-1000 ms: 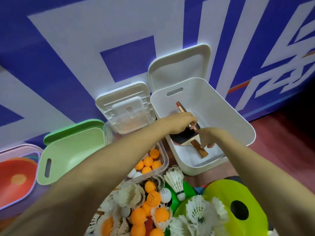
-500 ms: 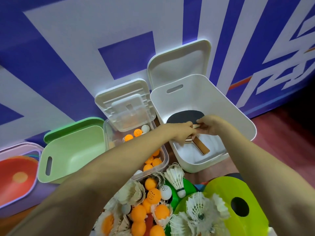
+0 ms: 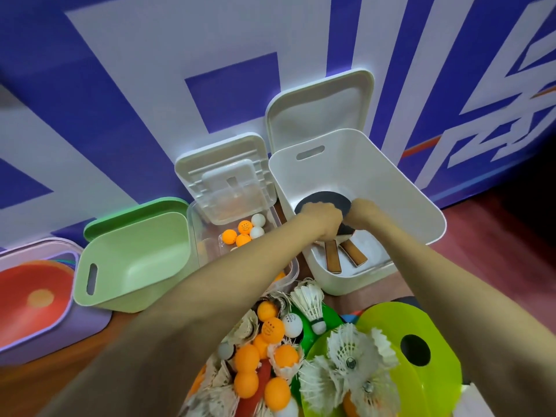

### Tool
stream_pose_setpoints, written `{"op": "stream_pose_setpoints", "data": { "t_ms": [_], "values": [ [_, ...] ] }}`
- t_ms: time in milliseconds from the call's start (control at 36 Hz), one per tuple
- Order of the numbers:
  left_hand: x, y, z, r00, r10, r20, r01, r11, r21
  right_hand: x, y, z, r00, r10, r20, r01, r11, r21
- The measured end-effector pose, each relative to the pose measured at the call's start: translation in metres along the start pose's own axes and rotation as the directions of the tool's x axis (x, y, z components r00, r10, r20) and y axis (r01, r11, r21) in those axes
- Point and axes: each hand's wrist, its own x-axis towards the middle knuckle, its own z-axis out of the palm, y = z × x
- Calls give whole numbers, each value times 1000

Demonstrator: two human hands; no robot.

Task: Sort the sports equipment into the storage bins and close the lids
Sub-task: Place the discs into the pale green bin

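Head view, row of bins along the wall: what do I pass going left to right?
Purple bin → green bin → clear bin with ping-pong balls → white bin, where the left hand and right hand hold the paddles.

Your hands are both down in the white bin (image 3: 421,206): your left hand (image 3: 320,219) curls over the two paddles (image 3: 323,197) where the black part meets the wooden handles (image 3: 332,260), and your right hand (image 3: 362,213) touches the black part beside it (its fingers are hidden). The bin's lid (image 3: 319,112) stands open behind it.
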Motion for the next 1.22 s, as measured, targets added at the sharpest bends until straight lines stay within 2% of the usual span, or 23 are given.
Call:
{"op": "stream_pose_setpoints", "data": {
  "t_ms": [83, 194, 278, 361, 472, 694, 778, 806, 861, 917, 1000, 1056, 1139, 1222],
  "values": [
    [-23, 1, -7, 975, -79, -209, 64, 995, -77, -13, -4, -2, 971, -121, -207, 99, 988, -115],
    [-76, -7, -12, 870, -250, -426, 172, 962, -214, -50, -13, -4, 833, -324, -449, 280, 946, -164],
    [-123, -24, -2, 800, -367, -475, 259, 925, -278, -93, -33, 0, 684, -486, -544, 487, 859, -155],
    [-175, -49, 17, 770, -455, -447, 356, 888, -291, -142, -66, 10, 533, -632, -562, 666, 723, -181],
    [-249, -87, 54, 713, -597, -369, 512, 802, -308, -191, -122, 42, 392, -785, -480, 805, 545, -235],
    [-402, -160, 132, 597, -757, -264, 653, 651, -388, -265, -248, 148, 293, -929, -227, 919, 339, -201],
    [-456, -186, 168, 552, -806, -214, 689, 585, -427, -295, -298, 192, 231, -964, -133, 951, 252, -179],
    [-474, -192, 181, 530, -825, -195, 700, 556, -448, -304, -313, 208, 206, -974, -97, 960, 221, -174],
    [-513, -205, 214, 426, -878, -219, 732, 477, -487, -324, -347, 245, 132, -991, -15, 975, 133, -177],
    [-538, -212, 241, 379, -897, -226, 737, 441, -512, -337, -366, 269, 98, -992, 74, 978, 83, -191],
    [-578, -222, 281, 314, -949, -1, 780, 259, -570, -364, -401, 312, 27, -987, 161, 985, -2, -175],
    [-599, -230, 309, 253, -967, 42, 787, 181, -589, -378, -419, 337, -26, -977, 212, 989, -55, -134],
    [-626, -239, 336, 184, -977, 107, 791, 83, -607, -391, -442, 372, -33, -941, 337, 989, -81, -128],
    [-650, -245, 364, 81, -976, 200, 789, -60, -612, -397, -459, 406, -12, -897, 441, 996, -50, -75]
  ]
}}
